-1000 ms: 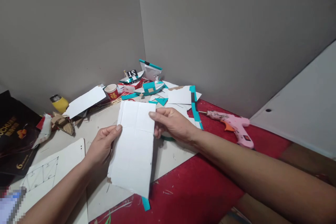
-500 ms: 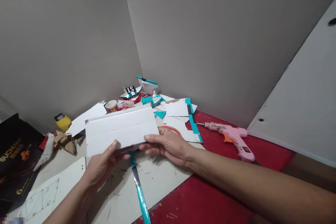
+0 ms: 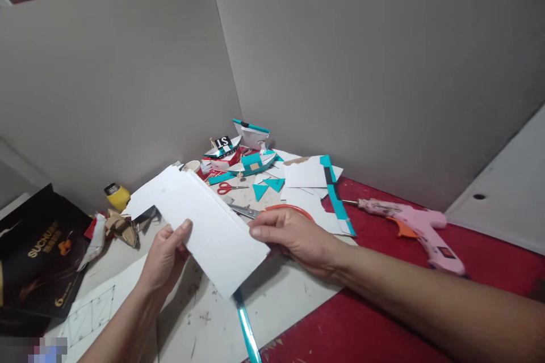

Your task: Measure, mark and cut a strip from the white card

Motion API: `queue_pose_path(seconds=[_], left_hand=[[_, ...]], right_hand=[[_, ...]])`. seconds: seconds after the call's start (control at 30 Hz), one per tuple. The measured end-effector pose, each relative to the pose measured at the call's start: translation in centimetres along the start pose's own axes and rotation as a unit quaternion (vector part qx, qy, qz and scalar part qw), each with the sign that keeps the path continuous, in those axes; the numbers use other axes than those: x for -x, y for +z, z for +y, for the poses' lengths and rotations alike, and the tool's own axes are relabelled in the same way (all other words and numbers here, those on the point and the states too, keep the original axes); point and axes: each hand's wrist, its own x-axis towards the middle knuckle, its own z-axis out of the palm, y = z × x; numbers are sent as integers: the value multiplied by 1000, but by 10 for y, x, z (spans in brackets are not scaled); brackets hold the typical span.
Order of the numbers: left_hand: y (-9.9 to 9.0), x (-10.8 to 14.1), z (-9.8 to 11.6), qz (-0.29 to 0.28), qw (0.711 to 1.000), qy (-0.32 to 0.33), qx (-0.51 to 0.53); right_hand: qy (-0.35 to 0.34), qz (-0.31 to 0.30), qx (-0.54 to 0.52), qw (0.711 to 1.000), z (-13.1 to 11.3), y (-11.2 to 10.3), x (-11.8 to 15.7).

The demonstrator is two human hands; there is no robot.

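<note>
A white rectangular card piece (image 3: 217, 232) is held tilted above the work board, its long side running from upper left to lower right. My left hand (image 3: 168, 252) pinches its lower left edge with the thumb on top. At its right edge, my right hand (image 3: 293, 238) grips it between thumb and fingers. Beneath the card, a teal shiny strip (image 3: 247, 326) lies on the grey board (image 3: 200, 323). Large scissors with orange handles (image 3: 298, 210) rest just behind my right hand, partly hidden by it.
A pink glue gun (image 3: 419, 229) lies on the red table (image 3: 383, 306) at right. Small teal and white boats (image 3: 253, 163), red scissors (image 3: 225, 188) and paper cutouts (image 3: 304, 173) sit behind. At left are a black box (image 3: 46, 244), a yellow container (image 3: 117, 197) and a drawing (image 3: 91, 312).
The card has turned clockwise from nearly level to slanting down to the right, uncovering the small red scissors. The view has shifted, so the background items appear in different places.
</note>
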Motion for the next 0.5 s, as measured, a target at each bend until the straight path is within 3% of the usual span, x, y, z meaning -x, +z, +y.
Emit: queue_pose_path(seconds=[0.37, 0.5], left_hand=[[27, 18, -3, 40, 998, -24, 40], [30, 26, -5, 24, 999, -39, 26]], right_hand=[[101, -68, 33, 992, 8, 12, 4], [90, -66, 62, 992, 11, 13, 3]])
